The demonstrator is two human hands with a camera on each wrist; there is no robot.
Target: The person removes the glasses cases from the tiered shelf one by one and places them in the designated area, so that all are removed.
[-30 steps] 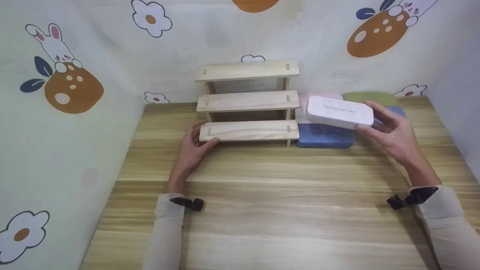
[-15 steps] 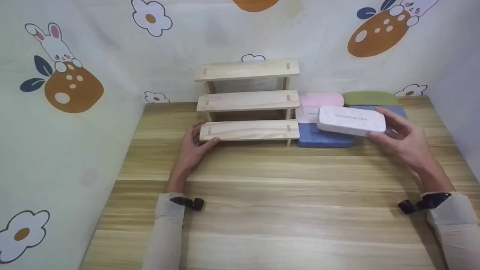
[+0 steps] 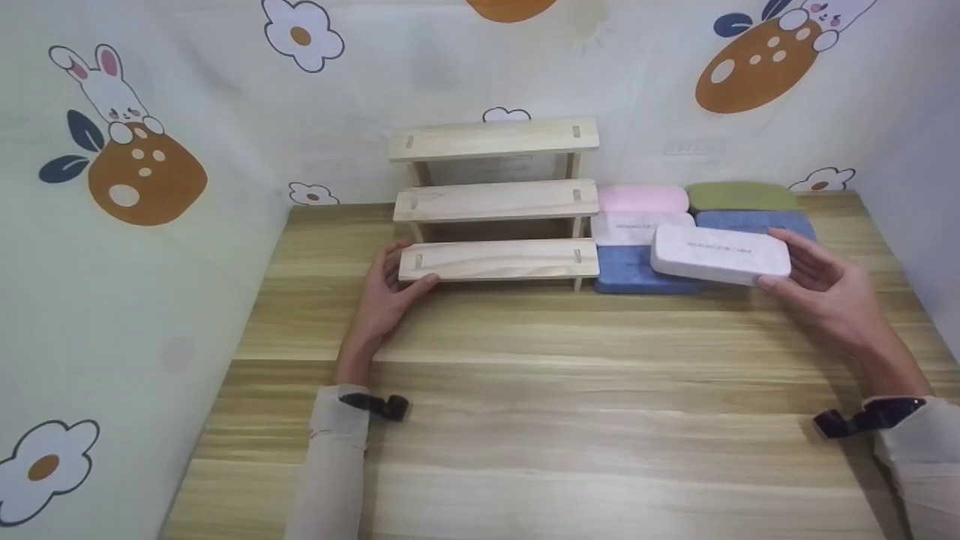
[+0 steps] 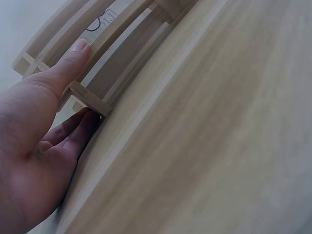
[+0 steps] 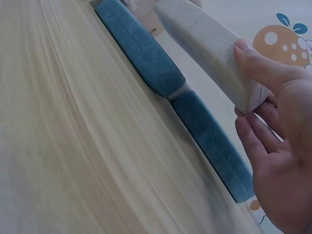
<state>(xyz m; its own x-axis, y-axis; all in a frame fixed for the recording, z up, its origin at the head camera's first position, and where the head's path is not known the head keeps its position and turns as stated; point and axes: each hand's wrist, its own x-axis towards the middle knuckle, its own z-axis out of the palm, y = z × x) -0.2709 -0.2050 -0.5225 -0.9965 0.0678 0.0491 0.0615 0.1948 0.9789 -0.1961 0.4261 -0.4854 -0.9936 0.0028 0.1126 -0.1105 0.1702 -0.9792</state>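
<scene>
My right hand [image 3: 836, 296] pinches the right end of a white glasses case [image 3: 720, 255] with small print on its top. The case is held above the blue cases; in the right wrist view a gap shows between the white case [image 5: 204, 46] and the blue case [image 5: 212, 141] below. My left hand [image 3: 386, 296] grips the left end of the lowest shelf of a three-step wooden display rack [image 3: 499, 260]. In the left wrist view its thumb lies on the shelf's front edge, and the fingers reach round beside the rack's leg [image 4: 90, 99].
Right of the rack lie a pink case [image 3: 643, 199], another white case [image 3: 626, 229], a blue case [image 3: 622, 271], a second blue case [image 3: 750, 220] and a green case [image 3: 742, 196]. The patterned wall covering [image 3: 360, 112] rises right behind the rack. Wooden tabletop [image 3: 525, 420] extends in front.
My right hand has carried the white glasses case rightward and a little toward me, uncovering the pink case and part of the other white one. The left hand and rack have stayed in place.
</scene>
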